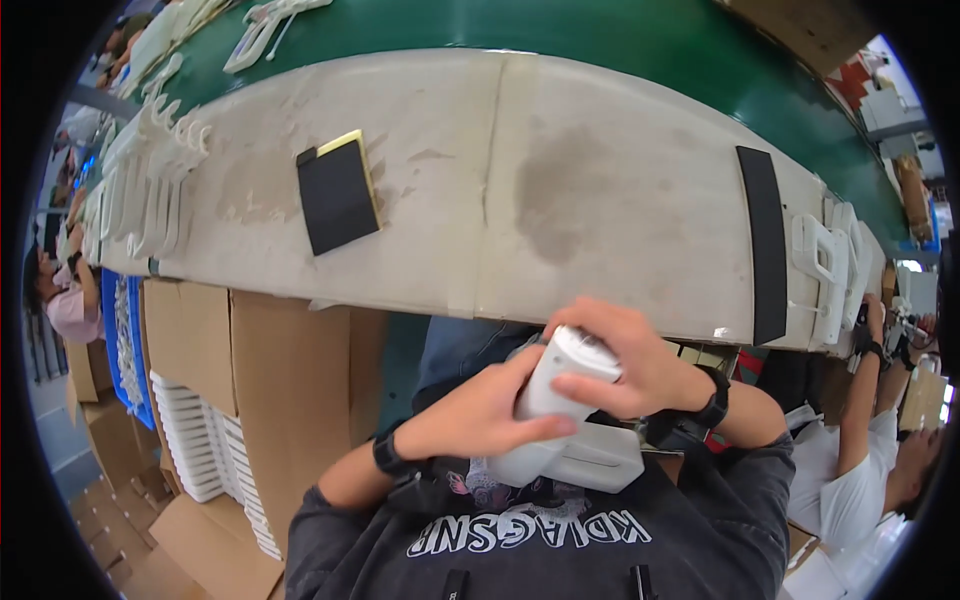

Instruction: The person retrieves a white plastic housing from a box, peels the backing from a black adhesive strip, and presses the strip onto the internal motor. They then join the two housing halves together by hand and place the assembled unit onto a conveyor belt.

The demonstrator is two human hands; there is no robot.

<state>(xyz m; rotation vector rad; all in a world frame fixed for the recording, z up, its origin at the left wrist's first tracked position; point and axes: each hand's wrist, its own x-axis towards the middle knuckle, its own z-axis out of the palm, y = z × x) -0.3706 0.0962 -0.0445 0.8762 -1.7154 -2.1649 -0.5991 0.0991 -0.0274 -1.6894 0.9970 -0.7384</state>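
Close to my chest, below the table's near edge, both hands are closed around a white plastic housing (600, 461). Its rounded upper end points away from me, and a wider, flatter section lies against my shirt. My left hand (478, 408) grips it from the left, thumb across its front. The fingers of my right hand (635, 365) wrap over the upper end, with the thumb pressed on the near face. My palms and fingers hide part of the housing.
A black pad with a yellow edge (340, 197) and a black strip (766, 245) lie on the stained worktop (420, 270). White plastic parts stand at both ends (155, 185) (832, 265). Left is a cardboard box (290, 400) near stacked white pieces (195, 440). Beyond runs a green surface (620, 30); co-workers flank me.
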